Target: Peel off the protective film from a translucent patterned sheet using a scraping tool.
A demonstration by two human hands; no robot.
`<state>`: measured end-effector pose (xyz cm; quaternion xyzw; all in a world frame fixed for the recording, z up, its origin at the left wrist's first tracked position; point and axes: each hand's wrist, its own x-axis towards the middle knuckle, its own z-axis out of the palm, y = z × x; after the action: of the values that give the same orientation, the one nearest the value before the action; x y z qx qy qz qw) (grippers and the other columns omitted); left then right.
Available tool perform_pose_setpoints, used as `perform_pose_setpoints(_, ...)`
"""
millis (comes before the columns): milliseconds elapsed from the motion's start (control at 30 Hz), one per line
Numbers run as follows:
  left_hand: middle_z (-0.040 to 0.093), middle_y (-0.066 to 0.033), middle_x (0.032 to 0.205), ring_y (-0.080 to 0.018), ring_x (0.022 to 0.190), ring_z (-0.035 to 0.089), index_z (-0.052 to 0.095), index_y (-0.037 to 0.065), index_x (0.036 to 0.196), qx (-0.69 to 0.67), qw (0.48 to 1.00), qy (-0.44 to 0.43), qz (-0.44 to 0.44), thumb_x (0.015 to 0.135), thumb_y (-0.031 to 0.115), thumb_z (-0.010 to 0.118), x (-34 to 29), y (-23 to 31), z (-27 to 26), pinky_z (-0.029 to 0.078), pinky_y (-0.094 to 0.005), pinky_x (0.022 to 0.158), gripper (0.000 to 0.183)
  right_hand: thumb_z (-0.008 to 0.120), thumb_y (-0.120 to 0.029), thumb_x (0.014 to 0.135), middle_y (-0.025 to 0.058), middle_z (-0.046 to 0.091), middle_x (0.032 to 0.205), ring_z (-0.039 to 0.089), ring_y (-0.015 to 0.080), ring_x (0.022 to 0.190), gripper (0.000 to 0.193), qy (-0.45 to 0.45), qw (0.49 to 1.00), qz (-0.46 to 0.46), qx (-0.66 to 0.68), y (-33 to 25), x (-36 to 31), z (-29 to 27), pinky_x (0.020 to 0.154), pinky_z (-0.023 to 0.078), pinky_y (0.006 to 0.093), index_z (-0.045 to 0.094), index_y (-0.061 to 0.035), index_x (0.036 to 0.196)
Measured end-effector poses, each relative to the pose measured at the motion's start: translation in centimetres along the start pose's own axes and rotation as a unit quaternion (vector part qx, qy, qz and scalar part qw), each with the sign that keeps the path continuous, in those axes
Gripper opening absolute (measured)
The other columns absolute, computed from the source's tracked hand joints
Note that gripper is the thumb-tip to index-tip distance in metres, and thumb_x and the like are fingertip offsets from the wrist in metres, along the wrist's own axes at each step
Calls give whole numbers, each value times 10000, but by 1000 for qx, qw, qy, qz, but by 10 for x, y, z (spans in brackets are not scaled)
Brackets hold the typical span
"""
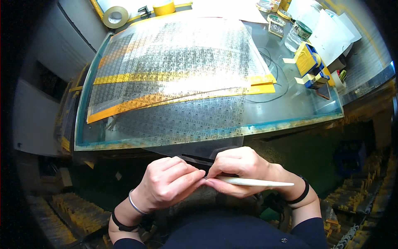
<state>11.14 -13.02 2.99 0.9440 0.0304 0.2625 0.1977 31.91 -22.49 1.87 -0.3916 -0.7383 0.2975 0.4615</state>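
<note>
My right hand is closed around a slim white stick that tapers to a point toward my right wrist, like a brush handle. Its other end is hidden in my fingers. My left hand is closed in a pinch, its fingertips meeting my right fingertips at that hidden end. What the left fingers hold is too small to make out. Just beyond both hands, a clear film sheet with rows of small dark printed marks hangs over the near edge of a glass-topped table.
Yellow-orange strips lie under the film. A tape roll sits at the back left. On the right are a tape dispenser, a lidded glass jar and a thin black cable. Racks with yellow pieces stand below.
</note>
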Motion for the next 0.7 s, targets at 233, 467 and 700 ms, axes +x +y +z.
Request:
perform_pose_setpoints(233, 636, -46, 741, -189, 605, 606, 671, 33, 822, 29, 999, -32, -2, 741, 108, 790, -9, 3, -10, 493, -293, 526, 162, 745, -130, 838, 99, 620, 650, 632, 248, 562, 159, 15, 1000, 15, 12, 2, 2, 9, 521, 500, 332, 640, -42, 757)
perform_pose_setpoints(467, 603, -164, 669, -337, 649, 620, 599, 23, 732, 171, 891, -228, -353, 797, 187, 756, -88, -27, -61, 479, -409, 535, 236, 664, -101, 924, 32, 648, 691, 594, 87, 578, 102, 270, 945, 169, 75, 12, -12, -39, 522, 478, 236, 663, -15, 870)
perform_pose_setpoints(700, 604, -237, 931, -419, 959, 586, 516, -45, 1111, 280, 821, -225, -444, 708, 54, 759, -186, -47, -94, 477, -466, 799, 481, 603, -176, 982, 62, 649, 733, 603, 103, 585, 203, 375, 890, 235, 112, 62, -2, -73, 543, 492, 225, 652, 19, 953)
